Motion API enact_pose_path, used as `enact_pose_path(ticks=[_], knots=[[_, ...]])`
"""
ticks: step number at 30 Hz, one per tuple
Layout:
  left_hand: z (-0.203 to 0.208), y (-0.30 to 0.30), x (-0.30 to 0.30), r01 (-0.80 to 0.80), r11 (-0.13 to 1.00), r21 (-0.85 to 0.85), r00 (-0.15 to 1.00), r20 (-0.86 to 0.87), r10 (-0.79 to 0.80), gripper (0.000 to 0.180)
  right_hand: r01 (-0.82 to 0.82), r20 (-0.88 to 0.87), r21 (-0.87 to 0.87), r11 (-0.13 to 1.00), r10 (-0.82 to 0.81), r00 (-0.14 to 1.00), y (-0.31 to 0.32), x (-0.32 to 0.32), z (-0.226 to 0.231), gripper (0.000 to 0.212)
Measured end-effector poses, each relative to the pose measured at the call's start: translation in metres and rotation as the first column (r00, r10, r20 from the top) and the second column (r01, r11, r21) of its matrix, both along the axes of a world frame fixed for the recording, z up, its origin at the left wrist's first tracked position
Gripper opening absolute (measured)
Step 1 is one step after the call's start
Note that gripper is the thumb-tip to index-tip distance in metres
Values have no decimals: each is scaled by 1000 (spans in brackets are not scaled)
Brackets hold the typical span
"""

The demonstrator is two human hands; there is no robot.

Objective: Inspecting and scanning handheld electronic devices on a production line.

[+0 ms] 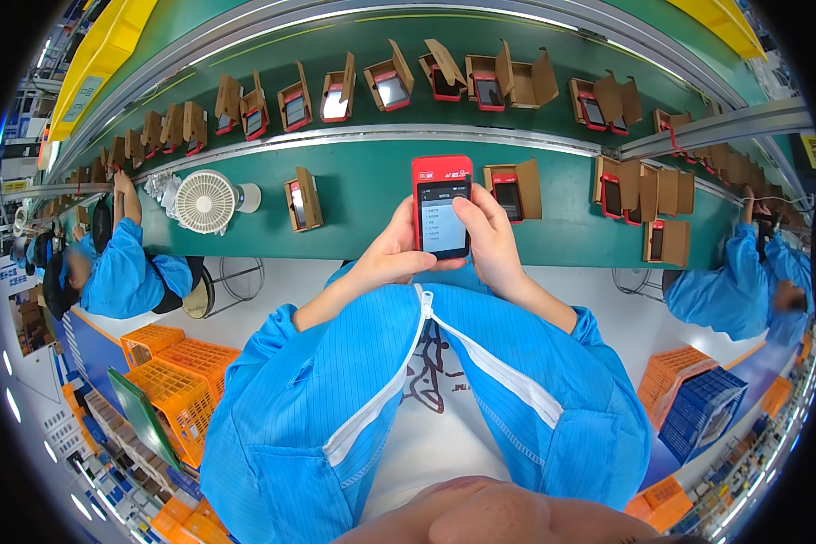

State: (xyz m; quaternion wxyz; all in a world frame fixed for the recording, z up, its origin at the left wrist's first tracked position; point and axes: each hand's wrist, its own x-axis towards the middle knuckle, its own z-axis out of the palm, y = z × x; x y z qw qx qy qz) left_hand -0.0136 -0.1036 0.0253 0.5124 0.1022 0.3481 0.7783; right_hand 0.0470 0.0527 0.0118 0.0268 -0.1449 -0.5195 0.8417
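A red handheld terminal (442, 218) with a lit touchscreen is held upright between both my hands, above the near edge of the green bench. My left hand (392, 247) wraps its left side, the thumb lying along the bottom edge. On the other side my right hand (491, 238) grips the terminal, its thumb resting on the upper right of the screen, where a list shows. Just behind to the right, partly covered by my right hand, an open cardboard box (531, 190) holds a similar terminal. Another opened box (307, 201) with a terminal stands to the left.
A white fan (207, 201) sits on the bench (354, 172) at left. Several boxed terminals line the far belt (354, 45), with more open boxes (618, 186) at right. Co-workers in blue (122, 272) sit on both sides. Orange crates (177, 372) and a blue crate (703, 412) stand behind.
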Motion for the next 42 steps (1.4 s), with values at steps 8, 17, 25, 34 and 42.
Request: enact_pose_path(ticks=[8,17,25,34,42], knots=[[-15,23,-23,-91,996,19,996,-21,91,92,-79,98,845,529,-8,995,-1,-10,8,91],[-41,23,-69,155,979,-130,987,-12,-158,72,232,211,417,879,-342,916,134,-89,-102,50],[-70,-8,-101,277,940,-201,961,42,-274,59,217,362,724,655,-628,689,291,-203,-260,57],[-76,-8,-138,125,946,-298,987,136,-88,49,-238,363,931,276,-653,665,247,-202,-246,77],[-63,5,-136,184,934,-307,982,104,-159,43,444,551,119,888,-431,714,245,-233,-300,33]])
